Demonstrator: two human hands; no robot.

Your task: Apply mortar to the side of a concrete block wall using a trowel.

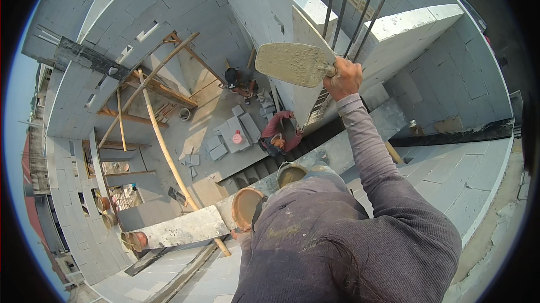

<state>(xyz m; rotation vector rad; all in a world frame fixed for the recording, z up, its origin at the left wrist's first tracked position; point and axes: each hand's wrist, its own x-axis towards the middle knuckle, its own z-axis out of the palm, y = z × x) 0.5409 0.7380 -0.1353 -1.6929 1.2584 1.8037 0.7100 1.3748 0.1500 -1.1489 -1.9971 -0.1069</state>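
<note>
Right hand point(343, 78) clamped around a trowel point(292, 64), its mortar-coated blade pointing to nine o'clock.
The grip sits at the handle end, probably to keep the knuckles clear of the wet face; steel bars point(377, 13) rise just past twelve, a pale block wall point(410, 25) at two. At seven o'clock, the left hand point(242, 236) is at the lower edge of a brown bucket point(234, 208), perhaps steadying it; whether its fingers close there, I cannot tell. No writing is legible.
</note>
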